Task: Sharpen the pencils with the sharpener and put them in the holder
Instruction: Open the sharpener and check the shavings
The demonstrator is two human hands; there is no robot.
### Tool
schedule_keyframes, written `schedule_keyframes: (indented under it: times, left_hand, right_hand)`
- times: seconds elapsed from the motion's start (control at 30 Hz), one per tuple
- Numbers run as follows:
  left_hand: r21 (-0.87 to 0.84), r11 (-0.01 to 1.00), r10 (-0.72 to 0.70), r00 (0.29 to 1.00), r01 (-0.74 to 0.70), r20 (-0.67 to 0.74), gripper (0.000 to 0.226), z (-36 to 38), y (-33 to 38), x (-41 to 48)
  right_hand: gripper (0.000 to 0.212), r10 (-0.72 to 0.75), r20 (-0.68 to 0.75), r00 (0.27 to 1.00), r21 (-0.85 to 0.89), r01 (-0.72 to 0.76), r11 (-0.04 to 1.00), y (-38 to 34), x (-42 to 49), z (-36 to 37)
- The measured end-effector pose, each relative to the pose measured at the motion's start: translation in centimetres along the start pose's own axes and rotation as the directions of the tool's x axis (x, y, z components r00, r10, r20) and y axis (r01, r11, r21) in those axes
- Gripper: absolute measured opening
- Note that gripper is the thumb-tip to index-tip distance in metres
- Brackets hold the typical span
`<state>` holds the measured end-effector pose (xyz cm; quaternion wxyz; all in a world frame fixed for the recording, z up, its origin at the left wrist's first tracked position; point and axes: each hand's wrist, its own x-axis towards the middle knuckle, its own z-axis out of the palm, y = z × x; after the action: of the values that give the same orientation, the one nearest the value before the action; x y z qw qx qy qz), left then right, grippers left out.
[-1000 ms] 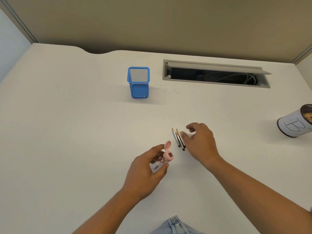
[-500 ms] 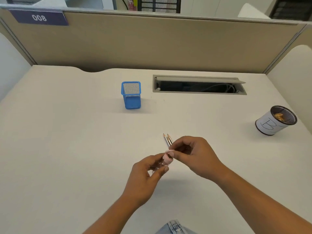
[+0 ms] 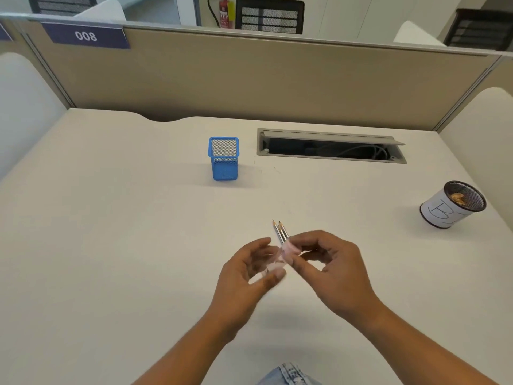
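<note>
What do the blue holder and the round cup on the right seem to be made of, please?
The blue holder looks like painted metal mesh: a fine see-through grid shows in its walls, with solid rims. The round cup seems to be dark wire mesh too, wrapped in matte white paper bearing a handwritten B.

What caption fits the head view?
Both hands hold a pink sharpener over two pencils; blue holder behind.

A: White desk (image 3: pixel 111 245) is sitting inside beige partitions (image 3: pixel 277 79); sign reading "008" (image 3: pixel 86 36) is hanging top left.
B: Cable tray (image 3: pixel 330 145) is lying open. Black mesh chairs (image 3: pixel 270 16) and a red extinguisher (image 3: pixel 223 11) are standing behind.
</note>
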<state>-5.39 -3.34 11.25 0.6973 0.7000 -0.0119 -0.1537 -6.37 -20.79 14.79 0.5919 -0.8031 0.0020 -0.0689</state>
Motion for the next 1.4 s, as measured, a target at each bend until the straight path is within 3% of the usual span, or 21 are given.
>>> schedule_keyframes:
  times: [0.07,0.1,0.27,0.43,0.5,0.6,0.67,0.73,0.9,1.03,1.13,1.2,1.27,1.33,1.4]
  left_hand:
    - [-0.366,0.922,-0.126,0.992,0.126,0.022,0.054,1.1,0.3,-0.1]
    - [-0.454,0.878,-0.153,0.987,0.154,0.039,0.049,1.7,0.4,-0.2]
    - [-0.048,0.999,-0.023,0.999,0.026,0.049,0.028,4.0,0.4,-0.5]
    - [0.268,0.961,0.051,0.995,-0.071,0.082,0.041,6.4,0.5,-0.3]
    - [0.335,0.933,0.103,0.990,-0.129,0.094,0.032,7.5,0.8,-0.1]
    - [0.297,0.935,0.168,0.979,-0.195,0.115,0.023,9.7,1.3,-0.2]
    - [0.263,0.936,0.202,0.970,-0.232,0.135,0.026,11.2,1.6,-0.6]
    - [0.193,0.952,0.215,0.967,-0.239,0.138,0.026,12.2,2.2,-1.2]
    - [-0.035,0.985,0.175,0.973,-0.172,0.153,0.022,12.5,3.0,-2.1]
    - [-0.095,0.989,0.129,0.968,-0.111,0.214,0.027,10.8,2.8,-2.1]
    - [-0.004,0.992,0.126,0.964,-0.129,0.236,0.023,9.2,3.2,-1.9]
    - [0.188,0.957,0.182,0.963,-0.219,0.199,0.020,7.7,3.0,-1.3]
    - [0.401,0.861,0.282,0.950,-0.313,0.137,0.018,6.2,2.9,-0.8]
    - [0.477,0.804,0.335,0.933,-0.356,0.131,0.021,5.0,2.8,-0.5]
    - [0.483,0.791,0.353,0.925,-0.376,0.143,0.025,4.1,3.1,-0.1]
  right_hand:
    - [0.013,0.000,-0.060,0.998,0.044,0.002,0.999,0.4,-0.4,0.3]
    - [0.013,0.012,-0.042,0.999,0.054,-0.010,0.999,0.6,-0.7,0.5]
    - [0.010,0.083,0.030,0.996,0.048,-0.084,0.995,1.8,-1.0,-1.7]
    - [0.008,0.119,0.074,0.990,0.057,-0.124,0.991,2.2,-1.0,-5.3]
    - [0.012,0.110,0.050,0.993,0.055,-0.112,0.992,2.1,-1.0,-6.8]
    - [0.016,-0.034,0.054,0.998,-0.111,0.040,0.993,2.1,-0.9,-8.6]
    - [0.018,-0.207,0.094,0.974,-0.249,0.224,0.942,1.9,-0.9,-9.3]
    - [0.023,-0.309,0.080,0.948,-0.286,0.319,0.904,1.8,-0.8,-9.6]
    - [0.021,-0.370,0.084,0.925,-0.187,0.380,0.906,0.9,-0.9,-9.8]
    - [0.031,-0.375,0.083,0.923,-0.224,0.384,0.896,0.1,-1.0,-8.3]
    - [0.028,-0.363,0.067,0.930,-0.279,0.366,0.888,-0.6,-1.2,-7.1]
    - [0.021,-0.351,0.093,0.932,-0.396,0.358,0.846,-1.1,-1.3,-6.2]
    - [0.016,-0.296,0.136,0.945,-0.507,0.324,0.799,-1.2,-1.5,-5.3]
    - [0.016,-0.229,0.108,0.967,-0.497,0.252,0.830,-1.5,-1.7,-4.8]
    - [0.016,-0.126,0.033,0.991,-0.382,0.129,0.915,-2.1,-1.9,-4.5]
